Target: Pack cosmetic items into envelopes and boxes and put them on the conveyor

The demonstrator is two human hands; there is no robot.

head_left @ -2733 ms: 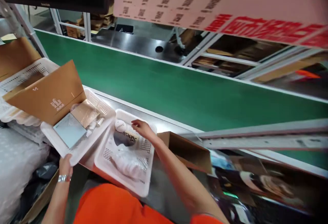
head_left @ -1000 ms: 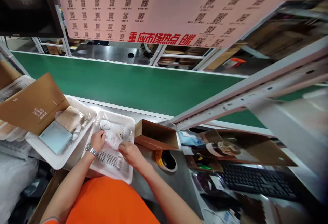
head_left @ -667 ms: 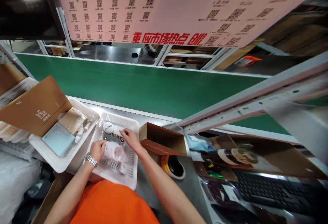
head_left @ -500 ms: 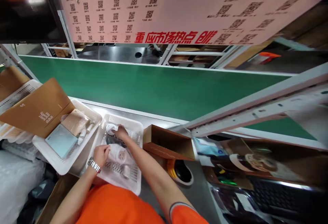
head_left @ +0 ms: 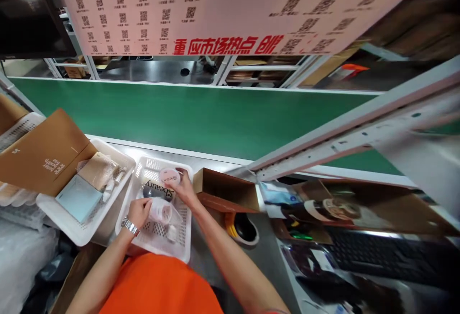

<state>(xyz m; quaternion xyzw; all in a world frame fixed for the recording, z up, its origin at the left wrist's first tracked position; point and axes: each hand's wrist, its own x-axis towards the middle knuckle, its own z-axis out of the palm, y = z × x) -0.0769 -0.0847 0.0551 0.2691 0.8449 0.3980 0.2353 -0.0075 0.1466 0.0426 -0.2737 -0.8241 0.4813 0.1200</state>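
Ideally, the right hand (head_left: 183,187), fingers round the jar (head_left: 168,177) over the basket (head_left: 165,249), should hold it level; the left hand (head_left: 139,212), apparently pinching the bag (head_left: 160,212), should avoid crushing it.

We wore a plain, bright orange top (head_left: 161,285), with a sliver of reddish sleeve (head_left: 275,311) at the right arm. Our left hand (head_left: 139,212) and right hand (head_left: 182,185) were bare, and a shiny silver band (head_left: 130,226) of metal links circled our left wrist.
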